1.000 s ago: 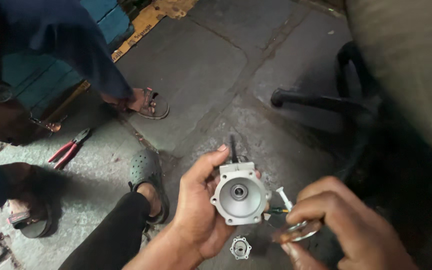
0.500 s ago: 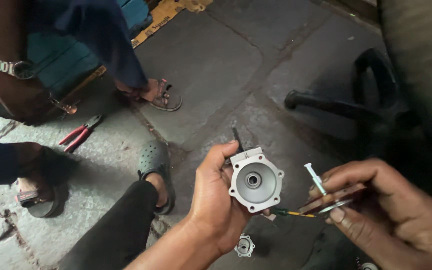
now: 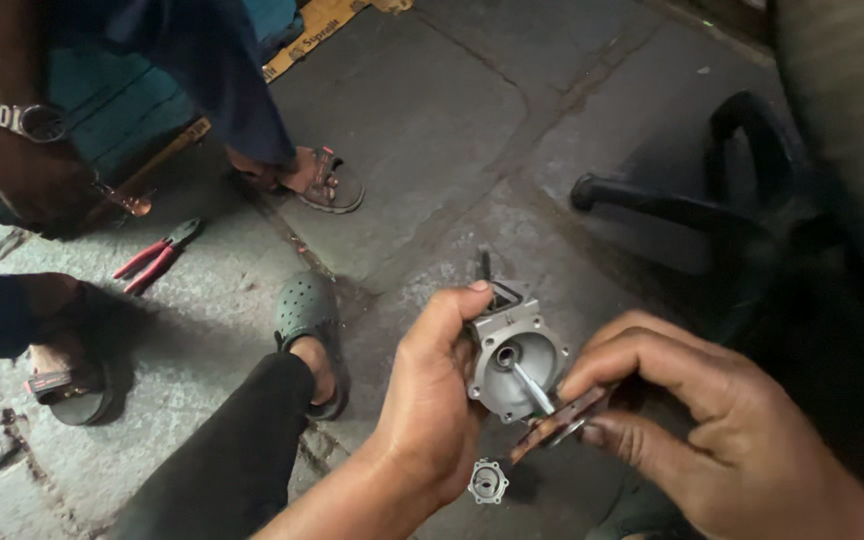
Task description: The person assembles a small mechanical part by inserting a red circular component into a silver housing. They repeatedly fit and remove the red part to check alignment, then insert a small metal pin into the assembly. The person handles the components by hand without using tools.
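I am gripping the round grey metal housing in my left hand while my right hand, pinching a thin pale-shafted screwdriver, is feeding its tip into the housing's centre bore, which needs steady alignment next.

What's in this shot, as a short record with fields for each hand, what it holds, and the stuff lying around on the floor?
left hand: grips a grey metal housing, open bowl side facing up
right hand: pinches a thin pin with its tip in the housing's centre hole
below hands: small gasket-like plate on the stone floor
floor left: red-handled pliers
nearby: another person's hand with wristwatch
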